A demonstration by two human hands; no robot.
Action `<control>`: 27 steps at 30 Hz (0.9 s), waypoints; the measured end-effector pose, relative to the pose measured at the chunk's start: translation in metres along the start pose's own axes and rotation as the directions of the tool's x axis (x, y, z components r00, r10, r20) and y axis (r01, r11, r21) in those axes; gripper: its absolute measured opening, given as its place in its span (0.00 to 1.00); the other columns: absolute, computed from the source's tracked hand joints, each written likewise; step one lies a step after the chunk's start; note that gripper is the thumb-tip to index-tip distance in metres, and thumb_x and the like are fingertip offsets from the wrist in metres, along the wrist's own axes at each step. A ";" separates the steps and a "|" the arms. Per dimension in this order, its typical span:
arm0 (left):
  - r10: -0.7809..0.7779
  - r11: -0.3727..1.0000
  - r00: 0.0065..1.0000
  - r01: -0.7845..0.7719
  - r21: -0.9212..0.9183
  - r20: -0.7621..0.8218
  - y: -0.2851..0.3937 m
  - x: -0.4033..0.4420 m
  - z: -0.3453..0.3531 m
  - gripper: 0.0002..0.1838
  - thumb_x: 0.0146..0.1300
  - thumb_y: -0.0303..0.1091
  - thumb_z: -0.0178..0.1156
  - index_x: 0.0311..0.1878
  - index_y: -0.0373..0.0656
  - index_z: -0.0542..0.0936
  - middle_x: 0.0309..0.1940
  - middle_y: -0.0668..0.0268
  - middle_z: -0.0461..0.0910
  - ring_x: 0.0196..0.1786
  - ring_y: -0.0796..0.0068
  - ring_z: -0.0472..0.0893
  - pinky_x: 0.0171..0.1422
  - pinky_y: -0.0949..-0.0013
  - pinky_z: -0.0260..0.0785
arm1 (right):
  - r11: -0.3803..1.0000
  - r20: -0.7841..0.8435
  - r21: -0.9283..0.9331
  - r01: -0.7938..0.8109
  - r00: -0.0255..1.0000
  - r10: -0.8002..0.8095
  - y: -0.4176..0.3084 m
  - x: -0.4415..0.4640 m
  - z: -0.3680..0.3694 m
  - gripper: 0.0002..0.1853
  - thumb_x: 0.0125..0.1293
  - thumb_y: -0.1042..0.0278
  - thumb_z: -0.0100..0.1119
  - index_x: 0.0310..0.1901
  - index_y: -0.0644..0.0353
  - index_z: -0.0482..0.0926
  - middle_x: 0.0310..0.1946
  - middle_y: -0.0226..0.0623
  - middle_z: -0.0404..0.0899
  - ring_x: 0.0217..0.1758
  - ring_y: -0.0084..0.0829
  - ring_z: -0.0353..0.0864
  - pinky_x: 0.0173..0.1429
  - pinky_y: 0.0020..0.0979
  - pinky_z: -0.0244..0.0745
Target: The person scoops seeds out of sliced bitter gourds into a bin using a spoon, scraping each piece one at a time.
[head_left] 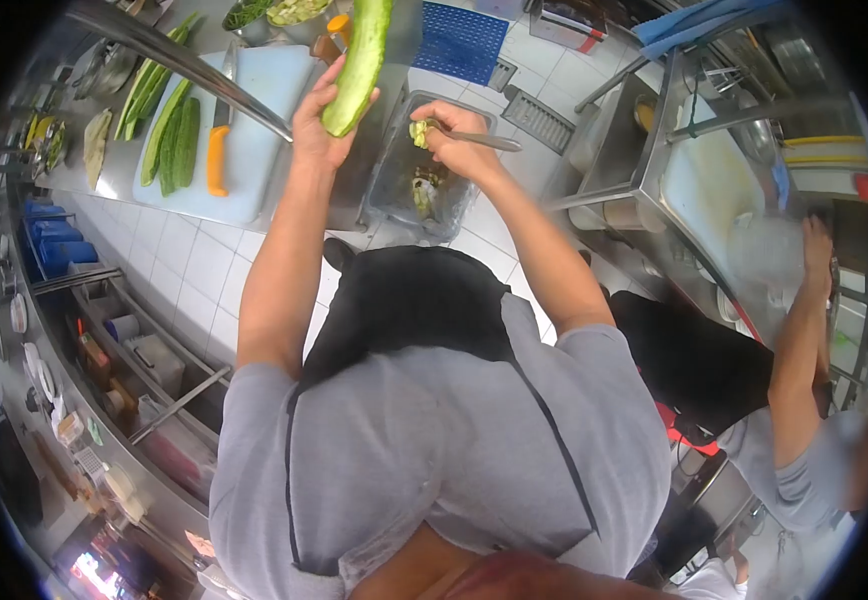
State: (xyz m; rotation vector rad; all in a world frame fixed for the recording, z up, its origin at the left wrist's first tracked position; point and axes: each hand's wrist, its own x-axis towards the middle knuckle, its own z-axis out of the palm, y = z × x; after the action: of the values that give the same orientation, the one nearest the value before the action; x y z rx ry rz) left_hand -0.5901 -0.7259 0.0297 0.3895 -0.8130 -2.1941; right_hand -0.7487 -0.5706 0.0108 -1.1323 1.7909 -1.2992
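Note:
My left hand (322, 125) is wrapped round the lower end of a halved cucumber (362, 65), its pale cut face turned toward me. In my right hand (461, 148) is a metal spoon (497, 141), its handle sticking out to the right. Wet pale-green seed pulp (419, 133) clings at the spoon's bowl end, which my fingers partly hide. Beneath that hand stands a grey see-through plastic bin (379, 190) with some pulp scraps at its bottom. Spoon and cucumber are apart.
At the left, a white cutting board (254, 100) bears several cucumber halves (176, 145) and an orange-handled knife (218, 160). Bowls of cut greens (299, 12) stand at the back. A metal bar (189, 70) crosses above the board. A co-worker (799, 400) works at the right-hand counter.

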 end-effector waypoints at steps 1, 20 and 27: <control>-0.016 1.000 1.000 0.016 -0.024 0.005 0.000 -0.002 0.001 0.37 0.62 0.33 0.56 0.74 0.30 0.63 0.67 0.48 0.73 0.67 0.52 0.76 0.71 0.48 0.72 | 0.994 -0.012 -0.105 0.036 0.999 -0.038 0.005 0.000 -0.002 0.14 0.62 0.72 0.57 0.49 0.59 0.84 0.26 0.40 0.83 0.28 0.30 0.82 0.36 0.35 0.78; -0.219 0.965 0.972 0.229 -0.131 0.085 -0.025 -0.033 0.014 0.41 0.60 0.37 0.59 0.77 0.35 0.60 0.67 0.44 0.72 0.66 0.42 0.76 0.65 0.52 0.77 | 0.992 -0.193 -0.128 0.019 0.980 -0.044 0.054 0.018 0.001 0.12 0.61 0.65 0.61 0.42 0.61 0.86 0.33 0.44 0.88 0.37 0.40 0.88 0.47 0.40 0.80; -0.325 0.923 0.936 0.344 -0.170 0.133 -0.051 -0.036 0.011 0.35 0.64 0.34 0.56 0.75 0.35 0.62 0.66 0.44 0.73 0.63 0.43 0.79 0.63 0.48 0.78 | 0.937 -0.239 0.326 -0.127 0.948 0.212 0.021 0.014 0.009 0.12 0.67 0.70 0.52 0.44 0.64 0.84 0.29 0.39 0.86 0.26 0.25 0.84 0.25 0.28 0.79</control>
State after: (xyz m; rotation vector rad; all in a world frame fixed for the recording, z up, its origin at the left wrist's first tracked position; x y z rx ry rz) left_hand -0.5995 -0.6677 0.0054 0.3420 -0.6145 -2.6056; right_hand -0.7525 -0.5838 -0.0123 -0.6363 1.7501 -1.6186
